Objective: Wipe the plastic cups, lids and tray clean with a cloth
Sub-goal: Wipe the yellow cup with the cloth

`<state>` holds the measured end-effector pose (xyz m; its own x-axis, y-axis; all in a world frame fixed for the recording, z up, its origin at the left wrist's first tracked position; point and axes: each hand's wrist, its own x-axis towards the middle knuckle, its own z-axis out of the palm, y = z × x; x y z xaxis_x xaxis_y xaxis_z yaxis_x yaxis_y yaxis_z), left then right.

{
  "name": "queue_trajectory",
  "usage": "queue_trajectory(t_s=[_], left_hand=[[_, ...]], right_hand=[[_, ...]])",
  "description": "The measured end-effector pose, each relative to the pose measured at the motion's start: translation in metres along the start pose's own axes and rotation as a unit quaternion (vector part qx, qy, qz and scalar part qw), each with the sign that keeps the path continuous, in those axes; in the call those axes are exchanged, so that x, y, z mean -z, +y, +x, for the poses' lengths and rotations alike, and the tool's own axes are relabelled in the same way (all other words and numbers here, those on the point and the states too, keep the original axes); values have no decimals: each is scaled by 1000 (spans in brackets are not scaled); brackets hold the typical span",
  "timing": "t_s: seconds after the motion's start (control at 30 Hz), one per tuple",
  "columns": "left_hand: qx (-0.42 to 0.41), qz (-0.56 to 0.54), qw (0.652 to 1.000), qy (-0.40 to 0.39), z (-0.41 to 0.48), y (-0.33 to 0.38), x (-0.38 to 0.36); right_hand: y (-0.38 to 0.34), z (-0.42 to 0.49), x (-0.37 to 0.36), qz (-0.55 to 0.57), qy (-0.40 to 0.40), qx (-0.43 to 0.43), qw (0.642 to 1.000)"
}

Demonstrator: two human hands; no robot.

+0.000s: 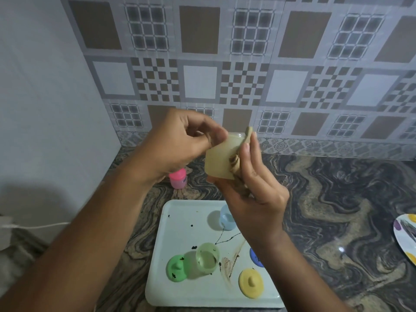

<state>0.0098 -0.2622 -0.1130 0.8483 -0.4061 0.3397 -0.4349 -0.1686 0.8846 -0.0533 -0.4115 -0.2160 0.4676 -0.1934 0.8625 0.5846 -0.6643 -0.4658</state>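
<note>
White rectangular plastic tray (186, 212) on the marbled stone counter (326, 210); round green plastic lid (176, 268) in its near-left corner, clear green plastic cup (207, 257) just right of it; round yellow plastic lid (251, 283) by its near edge.

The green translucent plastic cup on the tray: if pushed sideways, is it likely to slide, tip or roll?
The green translucent plastic cup looks thin-walled and empty, so probably light. It stands squat on the smooth white tray, so it would likely slide rather than tip. Once toppled, its round wall could roll.
</note>
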Motion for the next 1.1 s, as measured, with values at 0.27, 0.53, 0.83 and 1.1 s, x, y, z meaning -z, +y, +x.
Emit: queue_trajectory(t_s=[0.27, 0.53, 0.83, 1.1], left_hand=[[46, -71, 996, -27, 1, -11, 3], [11, 49, 999, -19, 3, -10, 0], [42, 56, 997, -25, 5, -15, 1], [108, -83, 990, -25, 1, -31, -7]], right_hand=[[13, -3, 0, 75, 10, -53, 996], [18, -7, -5, 94, -3, -87, 992], [16, -8, -9, 61, -50, -47, 996], [19, -22, -3, 206, 6, -196, 959]])
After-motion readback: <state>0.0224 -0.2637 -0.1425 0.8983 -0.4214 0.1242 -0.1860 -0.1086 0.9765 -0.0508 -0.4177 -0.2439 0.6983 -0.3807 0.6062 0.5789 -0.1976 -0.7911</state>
